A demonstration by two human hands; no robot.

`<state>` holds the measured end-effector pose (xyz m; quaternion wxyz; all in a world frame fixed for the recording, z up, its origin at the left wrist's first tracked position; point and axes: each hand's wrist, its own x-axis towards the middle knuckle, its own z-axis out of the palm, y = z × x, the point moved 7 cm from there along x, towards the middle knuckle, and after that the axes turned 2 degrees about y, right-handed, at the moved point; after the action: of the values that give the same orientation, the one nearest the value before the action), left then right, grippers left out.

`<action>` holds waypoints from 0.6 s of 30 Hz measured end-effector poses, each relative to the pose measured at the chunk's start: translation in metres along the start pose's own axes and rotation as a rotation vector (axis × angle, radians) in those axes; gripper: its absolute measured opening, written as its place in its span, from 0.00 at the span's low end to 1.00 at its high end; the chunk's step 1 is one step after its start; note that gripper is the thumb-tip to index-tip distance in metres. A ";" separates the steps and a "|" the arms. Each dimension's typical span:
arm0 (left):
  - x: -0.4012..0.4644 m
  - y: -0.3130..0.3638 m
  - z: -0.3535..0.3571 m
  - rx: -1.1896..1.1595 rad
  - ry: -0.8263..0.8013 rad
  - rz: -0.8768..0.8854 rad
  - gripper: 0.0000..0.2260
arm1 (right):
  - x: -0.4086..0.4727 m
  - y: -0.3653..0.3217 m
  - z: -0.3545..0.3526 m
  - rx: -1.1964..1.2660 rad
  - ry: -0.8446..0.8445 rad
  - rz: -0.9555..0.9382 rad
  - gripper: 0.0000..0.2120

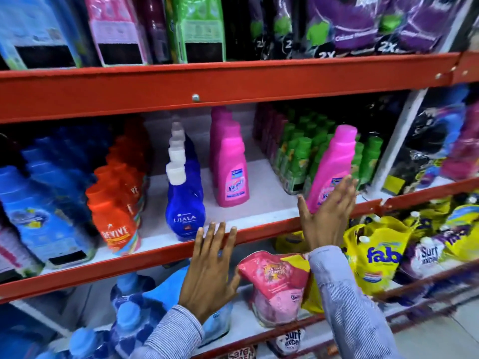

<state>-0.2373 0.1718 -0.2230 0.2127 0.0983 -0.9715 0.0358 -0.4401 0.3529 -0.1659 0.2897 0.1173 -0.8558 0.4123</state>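
Note:
A pink Vanish bottle (334,161) leans to the right at the front of the middle shelf, in front of green-capped bottles (298,151). My right hand (328,216) is flat against its lower front, fingers straight. My left hand (210,268) is spread open with its fingertips on the red front edge of the middle shelf (155,252), holding nothing. A row of pink Vanish bottles (230,167) stands upright in the shelf's middle, with a bare white gap between it and the leaning bottle.
Blue Ujala bottles (184,203), orange Revive bottles (116,216) and blue bottles (44,224) fill the shelf's left. Pouches hang above the upper red beam (233,81). Below lie a pink pouch (274,283), a yellow Fab pouch (381,255) and blue bottles (129,320).

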 end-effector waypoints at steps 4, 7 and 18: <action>-0.002 0.000 0.001 0.022 -0.019 -0.015 0.39 | 0.017 0.013 0.001 0.098 0.003 0.114 0.50; -0.005 0.001 -0.004 0.043 -0.016 -0.029 0.38 | 0.023 0.016 -0.004 0.115 0.033 0.138 0.48; -0.023 -0.013 -0.009 0.015 0.079 -0.090 0.33 | -0.018 -0.060 -0.006 0.216 0.002 -0.020 0.46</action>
<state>-0.2108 0.1637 -0.2240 0.2516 0.1421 -0.9566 0.0371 -0.3969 0.3186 -0.1350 0.2803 0.1561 -0.8049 0.4992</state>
